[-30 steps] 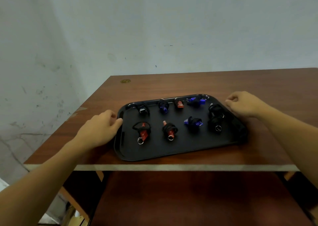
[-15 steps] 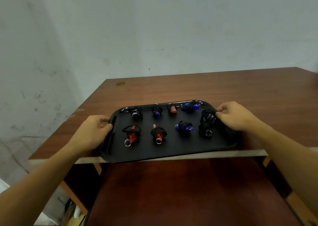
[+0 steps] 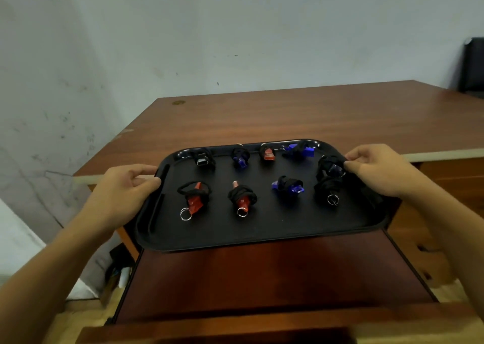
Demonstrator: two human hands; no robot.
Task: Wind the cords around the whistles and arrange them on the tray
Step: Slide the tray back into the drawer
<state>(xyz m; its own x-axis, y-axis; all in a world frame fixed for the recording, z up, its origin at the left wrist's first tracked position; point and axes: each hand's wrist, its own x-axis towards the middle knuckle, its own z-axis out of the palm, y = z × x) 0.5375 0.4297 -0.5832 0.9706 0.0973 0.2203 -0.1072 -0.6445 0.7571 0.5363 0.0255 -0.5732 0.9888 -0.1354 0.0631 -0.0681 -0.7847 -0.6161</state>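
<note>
While both hands grip it, the tray (image 3: 262,228) runs long axis 9-to-3: left hand (image 3: 123,189) grasps the 9 o'clock rim, right hand (image 3: 377,170) the 3 o'clock rim; wound whistles (image 3: 242,199) lie between.

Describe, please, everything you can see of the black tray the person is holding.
The tray is black, glossy, seemingly plastic, rectangular with rounded corners and a raised rim. The left hand grips its left edge, the right hand its right edge. It sits roughly level, overhanging the wooden table. It carries cord-wound whistles in two rows.
</note>
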